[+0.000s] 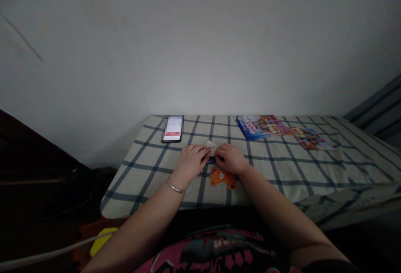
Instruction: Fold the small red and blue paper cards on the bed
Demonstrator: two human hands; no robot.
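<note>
Both my hands rest on a checked cloth [275, 160] that covers a low surface. My left hand [190, 160] and my right hand [231, 158] pinch a small folded piece of printed paper [211, 147] between them, fingers closed on its edges. The paper is whitish with red marks and is partly hidden by my fingers. A thin bangle sits on my left wrist. An orange bear print [222, 178] on the cloth lies just below my hands.
A phone [172, 129] with a lit screen lies at the back left of the cloth. Two colourful printed booklets [260, 126] [310, 138] lie at the back right. A white wall rises behind; a yellow object [102, 239] sits low left.
</note>
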